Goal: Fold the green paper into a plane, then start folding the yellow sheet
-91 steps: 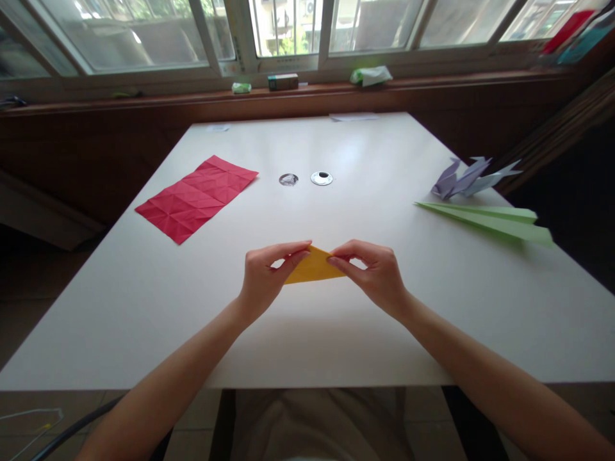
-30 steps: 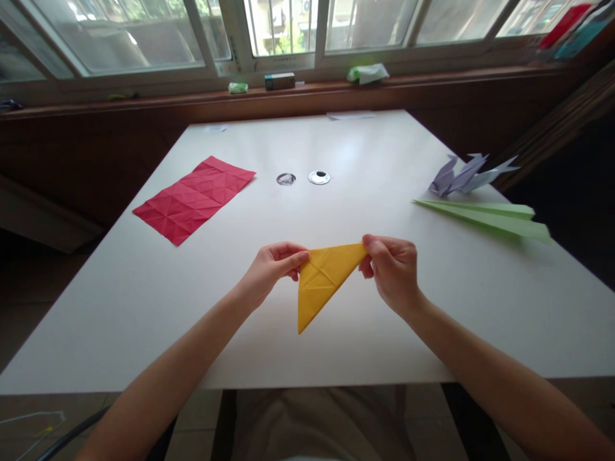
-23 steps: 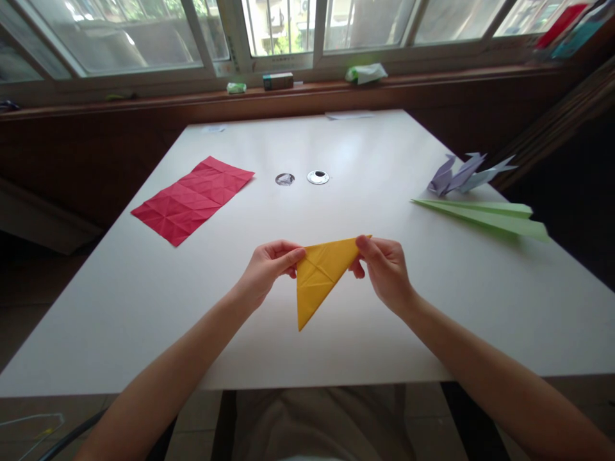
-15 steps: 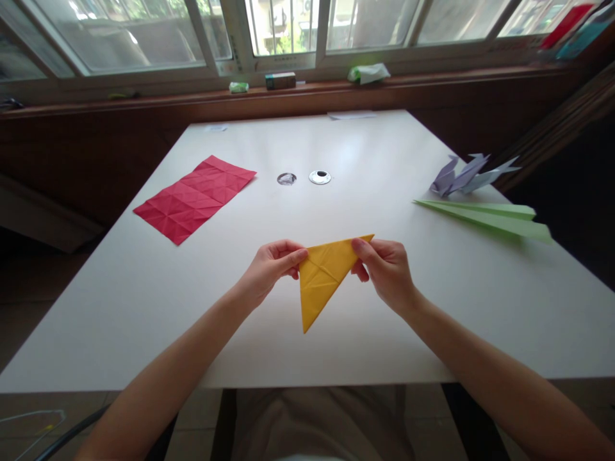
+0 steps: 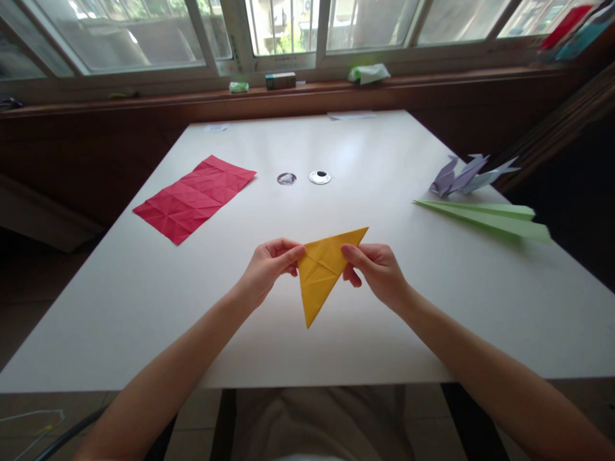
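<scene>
A sheet of yellow origami paper (image 5: 321,272), folded into a triangle with crossing creases, is held up over the white table (image 5: 365,346). My left hand (image 5: 273,262) pinches its upper left corner between thumb and fingers. On the slanted right edge, my right hand (image 5: 377,269) grips the paper with the thumb in front; its other fingers are partly hidden behind. One point of the triangle hangs down, and another sticks out above my right thumb.
A creased red paper (image 5: 195,198) lies at the left. Farther back are a hole (image 5: 287,179) and a round metal disc (image 5: 319,177). A green paper plane (image 5: 490,218) and purple folded paper figures (image 5: 461,176) rest by the right edge. Small packets line the windowsill (image 5: 317,89).
My right hand has shifted left and inward along the paper's edge. The yellow triangle has tilted slightly, its right tip now higher. My left hand has barely moved.
</scene>
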`<state>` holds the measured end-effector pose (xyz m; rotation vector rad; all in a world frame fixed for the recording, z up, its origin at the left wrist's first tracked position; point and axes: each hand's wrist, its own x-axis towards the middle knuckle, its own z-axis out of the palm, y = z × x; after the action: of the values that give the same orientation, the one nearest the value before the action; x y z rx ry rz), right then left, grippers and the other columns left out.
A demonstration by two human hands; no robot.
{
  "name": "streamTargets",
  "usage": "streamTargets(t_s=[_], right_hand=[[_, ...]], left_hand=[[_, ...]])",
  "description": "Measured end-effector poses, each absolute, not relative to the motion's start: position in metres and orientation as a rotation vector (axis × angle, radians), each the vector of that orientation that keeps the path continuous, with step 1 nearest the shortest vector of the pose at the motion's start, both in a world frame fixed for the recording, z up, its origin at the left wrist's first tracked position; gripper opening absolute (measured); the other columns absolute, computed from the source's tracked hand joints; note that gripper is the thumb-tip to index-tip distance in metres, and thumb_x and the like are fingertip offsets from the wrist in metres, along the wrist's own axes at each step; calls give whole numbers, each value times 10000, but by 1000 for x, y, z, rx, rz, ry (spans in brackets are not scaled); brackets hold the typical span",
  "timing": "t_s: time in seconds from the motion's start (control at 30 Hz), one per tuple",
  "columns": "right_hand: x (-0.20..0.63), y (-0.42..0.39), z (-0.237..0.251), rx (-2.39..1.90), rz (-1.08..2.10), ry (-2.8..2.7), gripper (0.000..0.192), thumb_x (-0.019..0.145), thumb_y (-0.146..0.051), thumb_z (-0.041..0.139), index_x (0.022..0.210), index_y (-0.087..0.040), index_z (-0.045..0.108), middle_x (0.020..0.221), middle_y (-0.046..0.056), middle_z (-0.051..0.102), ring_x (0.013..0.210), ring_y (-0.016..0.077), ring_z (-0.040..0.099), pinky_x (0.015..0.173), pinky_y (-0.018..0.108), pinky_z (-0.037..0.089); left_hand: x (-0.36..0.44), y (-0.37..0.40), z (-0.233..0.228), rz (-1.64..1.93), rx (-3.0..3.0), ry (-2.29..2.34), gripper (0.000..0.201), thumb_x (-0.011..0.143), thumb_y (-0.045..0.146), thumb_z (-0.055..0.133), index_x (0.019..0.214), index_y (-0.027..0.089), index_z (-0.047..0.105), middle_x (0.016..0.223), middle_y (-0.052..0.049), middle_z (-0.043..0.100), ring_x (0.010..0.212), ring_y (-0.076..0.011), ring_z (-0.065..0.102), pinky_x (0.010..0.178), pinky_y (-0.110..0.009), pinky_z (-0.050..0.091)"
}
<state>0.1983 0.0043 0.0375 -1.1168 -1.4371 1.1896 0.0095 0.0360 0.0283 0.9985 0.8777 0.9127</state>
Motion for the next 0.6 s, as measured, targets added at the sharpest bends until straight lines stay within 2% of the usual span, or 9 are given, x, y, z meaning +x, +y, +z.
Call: streamTargets(t_s=[0.17, 0.4, 0.6], right_hand=[[198, 4, 36, -1164, 1170, -1428, 488, 796, -471, 508, 428, -150, 496, 367, -18, 462, 336, 58, 389, 361, 206, 318], [198, 5, 36, -1084, 1274, -1537, 432, 786, -468, 531, 497, -147, 547, 423, -12, 491, 393, 66, 425, 405, 208, 360], [197, 3, 35, -1098, 1216, -1580, 433, 805, -439, 514, 486, -147, 545, 390, -23, 464, 354, 58, 392, 370, 202, 332]], left_hand=[[11, 34, 28, 948, 1013, 888, 212, 638, 319, 728, 702, 136, 642, 611, 0, 607, 523, -62, 520, 486, -167, 414], [10, 35, 27, 1039, 1023, 895, 201, 643, 326, 722, 687, 153, 631, 654, 7, 624, 536, -57, 518, 498, -169, 409], [11, 34, 27, 998, 1046, 898, 232, 642, 353, 715, 702, 149, 622, 663, -3, 623, 566, -75, 536, 511, -178, 422]])
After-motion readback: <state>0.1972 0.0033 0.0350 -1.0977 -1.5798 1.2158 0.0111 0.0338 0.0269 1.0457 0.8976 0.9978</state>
